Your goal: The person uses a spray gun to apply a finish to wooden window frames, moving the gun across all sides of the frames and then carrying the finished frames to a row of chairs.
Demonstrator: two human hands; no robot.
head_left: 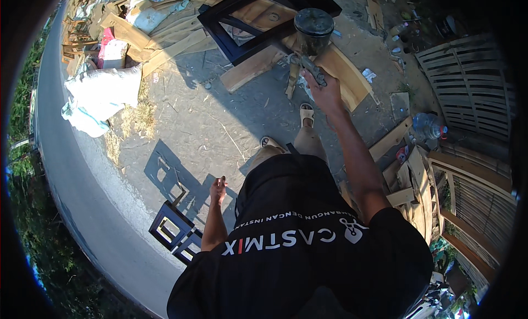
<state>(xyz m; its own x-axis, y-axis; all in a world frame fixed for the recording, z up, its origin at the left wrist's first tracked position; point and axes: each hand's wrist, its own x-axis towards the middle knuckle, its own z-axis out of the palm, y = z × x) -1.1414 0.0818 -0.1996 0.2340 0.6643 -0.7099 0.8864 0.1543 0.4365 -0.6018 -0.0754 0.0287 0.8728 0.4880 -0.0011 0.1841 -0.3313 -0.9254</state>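
My right hand [323, 90] is closed around the grip of a paint spray gun [309, 66], held out in front of me. A round dark cup with a lid [313, 30] sits on top of the gun. Just beyond it, a dark-painted wooden frame [234, 51] with a slanted inner bar is propped over pale boards, partly hidden by the cup. My left hand [218, 191] hangs low at my left side, its fingers loosely bent and apart, with nothing seen in it. Below it, a second dark frame with square openings [176, 231] stands near the road edge.
Pale planks [344, 77] lie under and beside the far frame. Scrap wood and a white sack [104, 93] are heaped at the left, next to the road [60, 154]. On the right are a slatted panel [467, 82], a large clear bottle [429, 126] and more boards [390, 137].
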